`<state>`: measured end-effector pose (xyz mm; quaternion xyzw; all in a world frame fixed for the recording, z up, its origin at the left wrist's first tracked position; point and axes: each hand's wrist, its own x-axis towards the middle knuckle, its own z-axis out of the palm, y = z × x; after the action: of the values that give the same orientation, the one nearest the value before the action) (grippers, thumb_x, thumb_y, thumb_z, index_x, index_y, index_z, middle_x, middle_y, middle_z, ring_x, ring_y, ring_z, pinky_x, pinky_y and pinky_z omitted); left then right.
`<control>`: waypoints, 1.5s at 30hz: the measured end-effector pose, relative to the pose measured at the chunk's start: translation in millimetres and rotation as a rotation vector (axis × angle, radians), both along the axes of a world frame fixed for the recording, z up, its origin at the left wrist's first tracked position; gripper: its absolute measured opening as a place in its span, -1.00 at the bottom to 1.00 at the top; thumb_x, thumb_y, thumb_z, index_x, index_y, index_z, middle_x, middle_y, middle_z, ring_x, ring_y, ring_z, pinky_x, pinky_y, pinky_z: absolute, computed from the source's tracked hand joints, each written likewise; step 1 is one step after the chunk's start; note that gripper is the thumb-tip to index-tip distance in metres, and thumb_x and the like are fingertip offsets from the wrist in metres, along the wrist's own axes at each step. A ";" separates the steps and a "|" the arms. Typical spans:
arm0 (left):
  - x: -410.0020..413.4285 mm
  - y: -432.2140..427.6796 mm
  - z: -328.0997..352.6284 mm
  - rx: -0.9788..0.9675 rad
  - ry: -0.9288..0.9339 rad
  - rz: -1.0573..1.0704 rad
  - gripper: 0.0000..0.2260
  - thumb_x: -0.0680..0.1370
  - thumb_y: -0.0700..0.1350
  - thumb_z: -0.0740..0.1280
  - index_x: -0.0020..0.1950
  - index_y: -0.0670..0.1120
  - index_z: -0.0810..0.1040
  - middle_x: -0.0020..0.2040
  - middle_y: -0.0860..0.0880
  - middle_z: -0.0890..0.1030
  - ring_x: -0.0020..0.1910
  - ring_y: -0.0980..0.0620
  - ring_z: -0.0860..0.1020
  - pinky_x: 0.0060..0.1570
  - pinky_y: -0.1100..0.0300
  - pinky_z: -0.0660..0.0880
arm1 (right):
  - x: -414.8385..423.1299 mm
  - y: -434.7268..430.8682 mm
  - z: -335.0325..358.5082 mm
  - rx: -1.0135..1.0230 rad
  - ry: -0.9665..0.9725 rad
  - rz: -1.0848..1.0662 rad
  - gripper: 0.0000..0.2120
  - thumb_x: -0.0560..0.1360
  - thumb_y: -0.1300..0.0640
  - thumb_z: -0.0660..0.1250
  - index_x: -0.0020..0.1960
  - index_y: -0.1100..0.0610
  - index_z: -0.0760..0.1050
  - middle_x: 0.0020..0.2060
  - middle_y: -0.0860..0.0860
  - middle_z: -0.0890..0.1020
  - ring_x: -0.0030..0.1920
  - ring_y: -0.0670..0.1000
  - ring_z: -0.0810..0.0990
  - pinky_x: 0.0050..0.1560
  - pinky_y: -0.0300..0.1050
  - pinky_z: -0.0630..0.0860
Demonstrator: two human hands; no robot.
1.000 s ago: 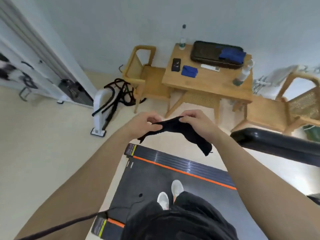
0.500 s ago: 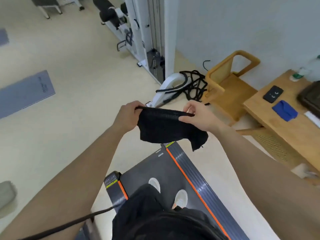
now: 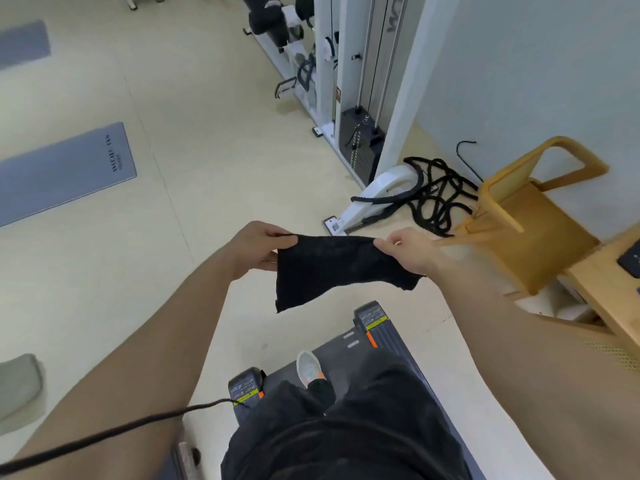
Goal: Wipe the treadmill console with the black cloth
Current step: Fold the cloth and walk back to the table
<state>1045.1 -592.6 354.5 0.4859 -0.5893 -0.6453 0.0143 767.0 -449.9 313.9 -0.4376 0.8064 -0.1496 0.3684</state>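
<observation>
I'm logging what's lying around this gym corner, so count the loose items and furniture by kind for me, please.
Black knitted cloth, held stretched between left hand and right hand: 1
Grey-blue floor mats: 2
Wooden armchair: 1
Coiled black rope: 1
White cable weight machine: 1
Total: 6

The room around me is bright and evenly lit, soft light with hardly any shadow on the pale floor [image 3: 173, 237]. No hard glare anywhere. The wide lens bends the edges, so my forearms swell toward the corners. My right hand [image 3: 408, 251] looks washed out and slightly smeared; the cloth [image 3: 332, 268] shows little texture.
</observation>
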 end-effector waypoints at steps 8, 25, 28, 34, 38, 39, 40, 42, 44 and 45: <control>-70.0 -106.6 -44.2 -0.033 0.073 0.045 -0.84 0.60 -0.04 0.38 0.05 -0.06 0.73 -0.05 -0.04 0.71 -0.11 0.05 0.68 -0.04 0.11 0.65 | -6.1 -108.5 -26.5 -0.031 -0.781 -0.396 -0.67 0.64 -0.04 0.29 0.09 0.22 0.65 -0.06 0.12 0.73 -0.15 0.05 0.71 -0.24 -0.11 0.61; -371.6 -256.7 -183.7 -0.502 0.184 -0.480 -0.88 0.56 -0.15 0.41 -0.01 -0.01 0.75 -0.25 0.05 0.69 -0.24 0.08 0.63 -0.08 0.03 0.65 | -195.3 -272.7 -177.2 -0.570 -1.266 -1.105 -0.86 0.61 0.35 0.25 0.10 0.26 0.57 -0.09 0.13 0.69 -0.20 -0.05 0.70 -0.18 -0.24 0.63; -430.6 -271.8 -191.1 -0.594 0.165 -0.673 -0.84 0.59 -0.12 0.35 -0.02 -0.03 0.74 -0.19 -0.02 0.72 -0.17 0.01 0.64 -0.05 0.01 0.61 | -233.1 -279.0 -182.3 -0.648 -1.271 -1.256 -0.77 0.61 0.36 0.25 0.26 0.31 0.48 0.08 0.20 0.63 -0.03 0.03 0.68 -0.05 -0.18 0.66; -537.2 -258.2 -196.1 -0.625 0.301 -1.123 -0.81 0.58 -0.02 0.35 -0.17 -0.06 0.64 -0.35 0.05 0.51 -0.34 0.13 0.45 -0.32 0.23 0.33 | -290.0 -249.2 -173.9 -0.845 -1.194 -1.622 -0.76 0.62 0.34 0.24 0.27 0.34 0.49 0.09 0.23 0.67 0.06 0.10 0.68 -0.16 -0.13 0.67; -594.1 -218.2 -197.9 -0.699 0.372 -1.409 -0.89 0.54 -0.03 0.40 -0.13 -0.04 0.62 -0.27 0.05 0.53 -0.26 0.16 0.46 -0.25 0.20 0.32 | -313.6 -207.8 -175.3 -0.941 -1.093 -1.827 -0.78 0.63 0.32 0.25 0.25 0.35 0.50 -0.02 0.20 0.68 -0.05 0.06 0.68 -0.08 -0.19 0.66; -607.0 -204.0 -196.1 -0.681 0.387 -1.475 -0.92 0.56 -0.07 0.39 -0.08 -0.03 0.65 -0.26 0.06 0.55 -0.26 0.16 0.50 -0.24 0.17 0.37 | -318.2 -194.3 -176.2 -0.976 -1.076 -1.882 -0.79 0.63 0.31 0.26 0.23 0.34 0.51 -0.02 0.21 0.67 -0.03 0.07 0.67 -0.06 -0.19 0.65; -619.8 -188.5 -193.7 -0.649 0.393 -1.543 -0.91 0.58 -0.09 0.37 -0.02 -0.01 0.68 -0.24 0.06 0.60 -0.25 0.11 0.55 -0.25 0.13 0.44 | -323.2 -179.2 -176.0 -0.988 -1.041 -1.946 -0.81 0.62 0.29 0.27 0.19 0.33 0.53 -0.04 0.20 0.67 -0.06 0.06 0.67 -0.09 -0.19 0.65; -644.8 -154.9 -188.0 -0.615 0.395 -1.693 -0.83 0.61 -0.11 0.33 0.08 0.04 0.71 -0.19 0.07 0.65 -0.22 0.04 0.60 -0.23 0.10 0.54 | -334.2 -145.4 -177.7 -0.905 -0.880 -2.088 -0.89 0.59 0.24 0.32 0.06 0.28 0.55 -0.17 0.15 0.62 -0.28 0.01 0.57 -0.33 -0.22 0.54; -669.9 -117.6 -183.7 -0.643 0.429 -1.834 -0.78 0.62 -0.13 0.30 0.16 0.05 0.70 -0.15 0.13 0.63 -0.15 0.09 0.57 -0.17 0.16 0.51 | -345.4 -102.6 -185.2 -0.695 -0.617 -2.189 -0.93 0.52 0.22 0.34 -0.09 0.23 0.52 -0.28 0.11 0.54 -0.41 -0.01 0.42 -0.46 -0.20 0.33; -681.5 -97.2 -180.3 -0.649 0.437 -1.891 -0.76 0.62 -0.14 0.29 0.17 0.06 0.70 -0.14 0.15 0.61 -0.13 0.10 0.56 -0.15 0.18 0.50 | -349.6 -78.9 -189.5 -0.604 -0.502 -2.208 -0.93 0.49 0.22 0.34 -0.14 0.22 0.50 -0.31 0.11 0.52 -0.43 0.01 0.38 -0.47 -0.21 0.27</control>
<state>363.6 -689.8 174.2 -0.3336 -0.8622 -0.2765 -0.2626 417.4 -528.7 124.4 0.4722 0.5850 -0.6558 0.0685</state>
